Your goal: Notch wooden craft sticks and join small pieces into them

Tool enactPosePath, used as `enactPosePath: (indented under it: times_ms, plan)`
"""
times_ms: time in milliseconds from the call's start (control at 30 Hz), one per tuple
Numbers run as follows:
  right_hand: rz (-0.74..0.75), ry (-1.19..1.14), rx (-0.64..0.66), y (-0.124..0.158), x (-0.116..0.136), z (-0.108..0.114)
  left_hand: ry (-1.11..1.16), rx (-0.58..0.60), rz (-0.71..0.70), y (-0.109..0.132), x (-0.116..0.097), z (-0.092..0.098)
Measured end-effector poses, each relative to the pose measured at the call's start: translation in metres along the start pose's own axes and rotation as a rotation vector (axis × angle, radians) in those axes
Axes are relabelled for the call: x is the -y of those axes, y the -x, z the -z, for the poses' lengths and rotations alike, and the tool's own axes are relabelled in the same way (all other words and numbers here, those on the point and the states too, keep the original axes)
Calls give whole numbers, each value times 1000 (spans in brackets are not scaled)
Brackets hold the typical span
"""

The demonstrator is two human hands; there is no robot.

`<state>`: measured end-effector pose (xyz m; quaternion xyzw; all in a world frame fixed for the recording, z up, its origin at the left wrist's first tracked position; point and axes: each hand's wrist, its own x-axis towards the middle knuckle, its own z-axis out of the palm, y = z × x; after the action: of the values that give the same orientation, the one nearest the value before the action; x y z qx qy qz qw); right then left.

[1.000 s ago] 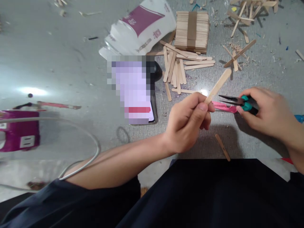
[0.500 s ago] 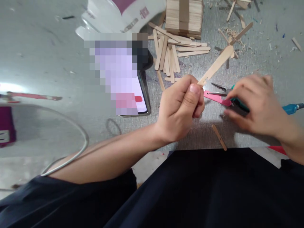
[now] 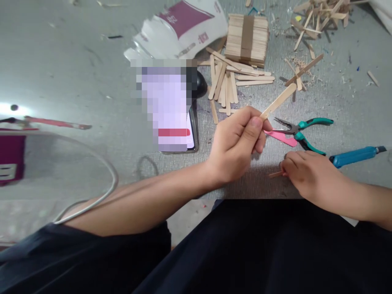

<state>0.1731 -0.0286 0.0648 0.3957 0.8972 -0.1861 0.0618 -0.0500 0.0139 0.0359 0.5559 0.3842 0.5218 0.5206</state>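
Note:
A notched wooden craft stick (image 3: pixel 280 100) slants up out of my left hand (image 3: pixel 240 143), pinched between thumb and curled fingers. Close to the table's front edge, my right hand (image 3: pixel 309 175) is closed on a second craft stick (image 3: pixel 276 174); only its left end shows. Just beyond the right hand lie pliers with teal handles (image 3: pixel 294 128), jaws pointing left. Beside them is a pink handle with a thin metal piece (image 3: pixel 283 137), partly behind my left fingers. A blue utility knife (image 3: pixel 353 156) lies right of the pliers.
Loose craft sticks (image 3: pixel 228 81) lie in front of a banded stack of sticks (image 3: pixel 235 38). A white and purple bag (image 3: pixel 183 28) and a phone (image 3: pixel 191 141) are to the left. More sticks (image 3: pixel 324 16) and shavings lie far right. A pale cable (image 3: pixel 104 159) loops over my left forearm.
My right hand has moved from over the pliers toward the table's front edge and taken hold of the stick lying there. My left hand keeps its stick. The view has shifted slightly.

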Motion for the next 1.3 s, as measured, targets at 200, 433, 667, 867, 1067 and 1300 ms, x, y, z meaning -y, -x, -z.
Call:
enactPosePath:
  times_ms: [200,433,667,867,1067,1300]
  plan:
    - [108,17,-41,-2,-5,-1,16,46,34,0,1,1]
    - [-100,-583,-420,-12,-32,14,120,129,90,-1,-1,3]
    - [-56,-893,-630,-19,-30,-1,455,301,366,0,2,1]
    - [-90,-836,-716,-18,-29,-7,550,373,420,1,2,0]
    - [-123,-909,-727,-20,-30,-4,548,427,419,2,-3,-1]
    - [-134,-886,-735,-19,-26,1,569,398,385,2,-6,-2]
